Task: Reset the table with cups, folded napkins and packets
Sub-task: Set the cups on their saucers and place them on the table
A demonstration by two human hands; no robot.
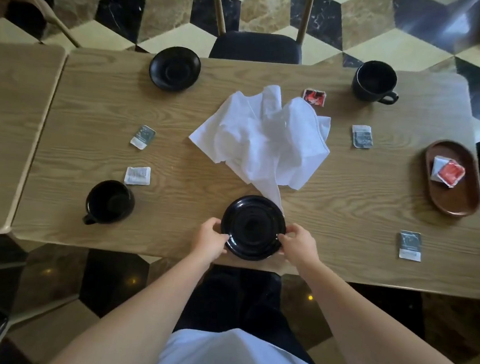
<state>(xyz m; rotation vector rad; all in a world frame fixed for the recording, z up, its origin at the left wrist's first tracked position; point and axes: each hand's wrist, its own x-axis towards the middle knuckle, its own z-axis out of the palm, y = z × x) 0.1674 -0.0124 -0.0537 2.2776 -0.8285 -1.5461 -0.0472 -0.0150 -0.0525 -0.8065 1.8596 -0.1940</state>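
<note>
Cafe or restaurant: wooden table (344, 246) butted to a second table (7, 133) left of the hands, chair (256, 45) beyond, cube-pattern marble floor (151, 3).

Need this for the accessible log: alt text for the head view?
Both hands, left hand and right hand, grip a black saucer at the near edge of a wooden table. A crumpled white napkin lies mid-table, among two black cups, another saucer, scattered packets and a brown tray holding packets.

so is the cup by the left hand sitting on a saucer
No, the cup stands directly on the bare table, while the near saucer is held between both hands beside it.
</note>
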